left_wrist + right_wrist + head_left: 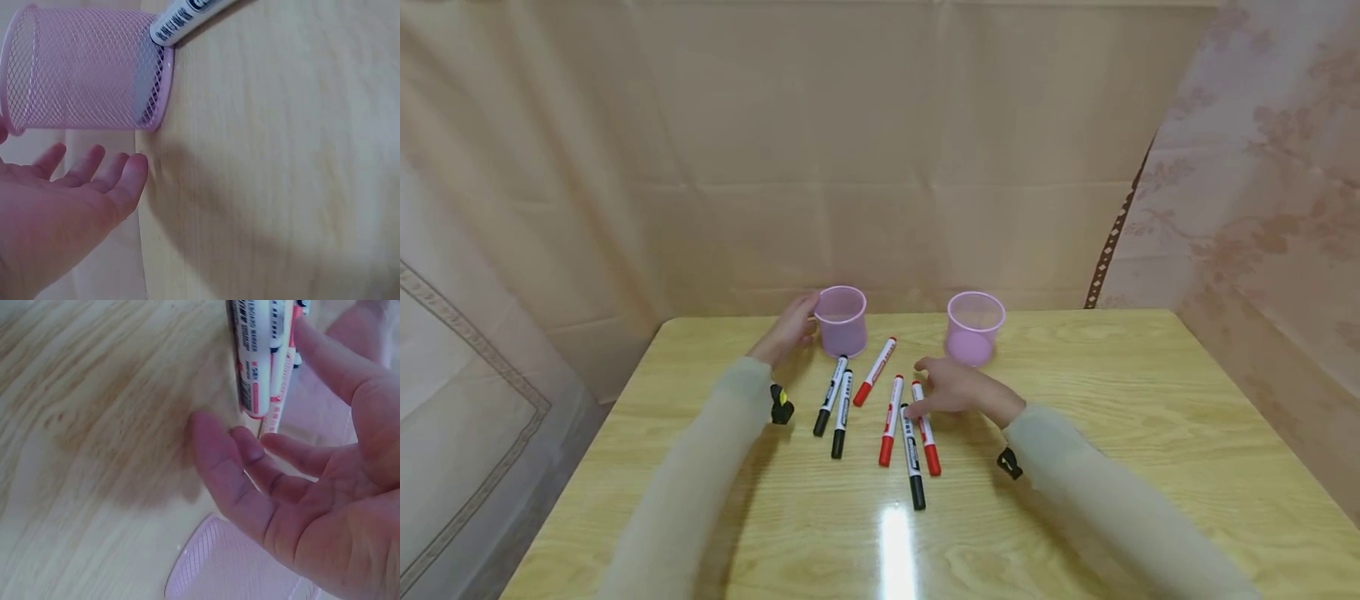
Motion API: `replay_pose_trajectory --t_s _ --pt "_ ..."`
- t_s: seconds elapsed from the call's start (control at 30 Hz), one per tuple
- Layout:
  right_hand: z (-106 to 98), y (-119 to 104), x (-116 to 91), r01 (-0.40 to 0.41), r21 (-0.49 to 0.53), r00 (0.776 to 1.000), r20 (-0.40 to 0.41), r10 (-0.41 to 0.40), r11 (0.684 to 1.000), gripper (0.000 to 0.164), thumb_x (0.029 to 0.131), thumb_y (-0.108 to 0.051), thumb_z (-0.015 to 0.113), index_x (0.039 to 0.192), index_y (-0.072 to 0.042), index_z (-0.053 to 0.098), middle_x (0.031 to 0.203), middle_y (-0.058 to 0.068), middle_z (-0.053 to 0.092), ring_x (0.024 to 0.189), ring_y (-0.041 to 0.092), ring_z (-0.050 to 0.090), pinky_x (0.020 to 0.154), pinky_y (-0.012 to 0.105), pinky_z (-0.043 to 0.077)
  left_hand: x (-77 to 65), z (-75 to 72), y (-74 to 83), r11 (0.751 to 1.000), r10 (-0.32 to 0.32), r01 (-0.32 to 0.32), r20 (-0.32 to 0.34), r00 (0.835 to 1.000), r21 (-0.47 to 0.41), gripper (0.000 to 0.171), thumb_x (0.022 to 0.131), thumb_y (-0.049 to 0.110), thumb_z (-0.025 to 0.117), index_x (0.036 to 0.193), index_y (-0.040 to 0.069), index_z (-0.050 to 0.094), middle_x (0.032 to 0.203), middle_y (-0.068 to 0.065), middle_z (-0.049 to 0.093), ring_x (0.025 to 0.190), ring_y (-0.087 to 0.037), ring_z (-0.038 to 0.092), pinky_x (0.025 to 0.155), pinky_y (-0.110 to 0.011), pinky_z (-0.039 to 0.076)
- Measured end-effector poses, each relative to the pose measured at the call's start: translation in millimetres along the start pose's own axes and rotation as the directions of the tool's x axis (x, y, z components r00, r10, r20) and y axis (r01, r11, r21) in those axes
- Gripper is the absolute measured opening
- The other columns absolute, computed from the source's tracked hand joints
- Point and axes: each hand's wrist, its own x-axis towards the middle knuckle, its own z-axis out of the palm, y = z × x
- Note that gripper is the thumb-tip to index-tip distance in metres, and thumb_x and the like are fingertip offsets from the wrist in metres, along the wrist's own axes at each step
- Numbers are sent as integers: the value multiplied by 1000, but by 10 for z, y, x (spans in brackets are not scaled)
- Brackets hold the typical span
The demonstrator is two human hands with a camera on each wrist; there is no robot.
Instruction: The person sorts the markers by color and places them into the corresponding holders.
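Observation:
My left hand (792,329) is at the left side of a pink mesh pen cup (842,337), its thumb tip right at the rim. In the left wrist view the other fingers (128,178) are loosely spread beside the mesh. My right hand (957,387) hovers with relaxed fingers over the right group of whiteboard markers. That group has a red-capped marker (891,421), a black-capped one (913,458) and another red-capped one (928,433), which the hand partly overlaps. Nothing shows inside its curved fingers (219,469) in the right wrist view.
Behind the right hand stands a second pink mesh cup (972,343). Two black-capped markers (830,398) and a red-capped marker (876,372) lie before the left cup. The wooden table (1075,367) ends at a beige curtain (880,167) behind both cups.

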Motion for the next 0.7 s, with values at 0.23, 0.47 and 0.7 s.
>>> replay_pose_trajectory --t_s 0.23,0.47,0.7 --pt "-3 -86 68 -124 119 991 73 116 985 67 78 -32 80 131 -5 49 100 8 58 60 22 62 54 33 53 127 106 78 997 82 -82 -78 994 8 56 102 41 35 144 3 34 141 -17 41 129 -29 38 107 -42 31" --pt "31 -111 40 -142 234 986 115 117 962 59 80 -23 78 128 -4 50 97 8 57 67 24 63 55 36 55 125 145 20 994 113 -111 -132 985 25 48 103 36 35 139 5 44 138 -14 46 130 -26 38 110 -38 25" --pt "24 -104 -9 -141 262 988 102 118 955 52 80 -11 77 125 -4 51 92 10 58 64 22 63 54 35 55 86 224 77 991 134 -135 -116 984 2 45 104 32 33 136 4 48 135 -14 49 127 -27 41 110 -37 25"
